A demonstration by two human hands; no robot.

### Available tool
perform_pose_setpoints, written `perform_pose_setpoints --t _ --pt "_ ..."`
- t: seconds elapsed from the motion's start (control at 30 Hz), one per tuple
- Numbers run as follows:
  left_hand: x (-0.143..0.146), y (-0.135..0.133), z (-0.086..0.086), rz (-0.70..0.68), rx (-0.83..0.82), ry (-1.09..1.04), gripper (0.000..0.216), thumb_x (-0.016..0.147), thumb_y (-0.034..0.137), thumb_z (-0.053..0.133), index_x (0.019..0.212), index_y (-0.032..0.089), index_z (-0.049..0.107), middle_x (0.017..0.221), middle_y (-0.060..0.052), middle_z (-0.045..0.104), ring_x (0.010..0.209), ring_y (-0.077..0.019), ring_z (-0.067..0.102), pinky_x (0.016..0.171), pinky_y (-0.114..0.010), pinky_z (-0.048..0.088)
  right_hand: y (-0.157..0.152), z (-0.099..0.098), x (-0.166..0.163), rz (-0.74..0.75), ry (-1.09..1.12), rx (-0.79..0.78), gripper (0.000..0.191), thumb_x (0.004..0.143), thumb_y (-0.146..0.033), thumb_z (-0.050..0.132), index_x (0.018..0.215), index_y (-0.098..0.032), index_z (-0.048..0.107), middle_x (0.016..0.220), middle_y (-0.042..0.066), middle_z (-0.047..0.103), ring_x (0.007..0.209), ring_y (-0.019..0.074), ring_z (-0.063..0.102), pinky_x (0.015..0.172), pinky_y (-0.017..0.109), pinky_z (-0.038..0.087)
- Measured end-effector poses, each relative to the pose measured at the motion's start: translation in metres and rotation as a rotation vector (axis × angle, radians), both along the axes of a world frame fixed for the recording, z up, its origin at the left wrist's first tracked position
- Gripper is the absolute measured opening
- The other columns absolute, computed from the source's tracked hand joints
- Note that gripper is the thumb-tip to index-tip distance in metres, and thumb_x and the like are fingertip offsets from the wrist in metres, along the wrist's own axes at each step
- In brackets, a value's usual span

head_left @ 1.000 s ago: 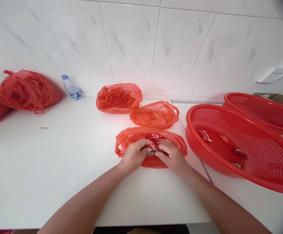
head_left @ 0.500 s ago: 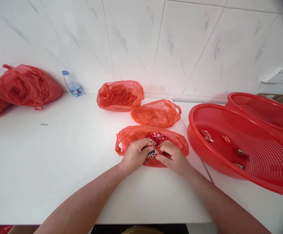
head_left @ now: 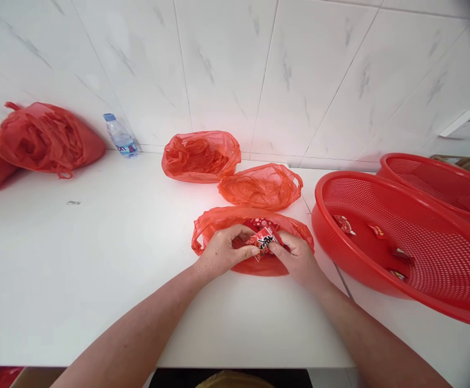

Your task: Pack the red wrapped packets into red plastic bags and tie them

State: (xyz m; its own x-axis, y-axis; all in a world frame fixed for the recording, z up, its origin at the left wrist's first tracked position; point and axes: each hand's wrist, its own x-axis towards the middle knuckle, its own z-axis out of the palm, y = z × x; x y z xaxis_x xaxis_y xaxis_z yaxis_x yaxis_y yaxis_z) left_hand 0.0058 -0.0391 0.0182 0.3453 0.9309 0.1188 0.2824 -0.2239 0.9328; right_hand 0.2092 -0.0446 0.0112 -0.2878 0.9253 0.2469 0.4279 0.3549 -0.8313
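Over an opened red plastic bag (head_left: 208, 221) near the table's front, both hands hold a small red snack packet (head_left: 264, 241) with black and white lettering. My left hand (head_left: 227, 249) pinches its left side between thumb and fingers. At its right side, my right hand (head_left: 297, 256) grips it with the thumb pressed on the front. More red packets (head_left: 262, 222) lie in the bag behind the held one, partly hidden by it and by my fingers.
Behind are two more opened red bags (head_left: 200, 156). Bundled red bags (head_left: 49, 137) and a water bottle (head_left: 121, 136) stand at the back left. To the right, a large red plastic basket (head_left: 364, 269) holds several packets (head_left: 344, 224); a second red basket (head_left: 437, 167) is behind it.
The held packet has been raised a little, shifted right and turned more toward me. My left thumb has moved lower along it. Bags and baskets stay in place; the view shifts slightly.
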Motion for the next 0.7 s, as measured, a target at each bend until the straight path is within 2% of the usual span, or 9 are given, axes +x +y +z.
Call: perform_pose_setpoints --t 0.2,0.33,0.43,0.7 --pt "0.0019 0.0005 -0.0034 0.012 -0.024 0.026 0.013 0.078 0.031 0.063 0.082 0.019 0.066 0.078 0.001 0.067 0.073 -0.0134 0.059 0.064 -0.024 0.046 -0.0007 -0.0012 -0.0015 -0.009 0.000 -0.028 0.018 0.085 -0.033 0.053 0.089 -0.019 0.065 0.078 0.003 0.064 0.073 0.0184 0.059 0.065 0.031 0.049" --pt "0.0023 -0.0002 -0.0018 0.019 -0.019 0.019 0.008 0.077 0.026 0.061 0.081 0.019 0.064 0.077 0.001 0.066 0.073 -0.0136 0.058 0.064 -0.025 0.045 -0.0023 0.0012 -0.0046 0.071 0.045 -0.092 0.023 0.082 -0.034 0.059 0.101 -0.021 0.064 0.092 0.003 0.067 0.087 0.0206 0.062 0.074 0.032 0.052" --pt "0.0032 -0.0018 0.0010 0.005 -0.001 0.016 0.006 0.077 0.022 0.059 0.079 0.019 0.063 0.077 0.001 0.066 0.072 -0.0141 0.058 0.064 -0.025 0.045 -0.0037 0.0019 -0.0072 0.097 0.051 -0.072 0.025 0.082 -0.034 0.061 0.104 -0.022 0.063 0.099 0.004 0.067 0.093 0.0212 0.062 0.080 0.034 0.051" --pt "0.0050 -0.0044 0.0016 -0.041 0.018 0.003 0.007 0.077 0.017 0.057 0.071 0.019 0.061 0.069 0.003 0.063 0.065 -0.0115 0.056 0.058 -0.022 0.043 -0.0056 0.0019 -0.0093 0.120 0.019 -0.018 0.019 0.086 -0.031 0.054 0.101 -0.022 0.062 0.096 0.004 0.065 0.090 0.0195 0.062 0.081 0.033 0.050"
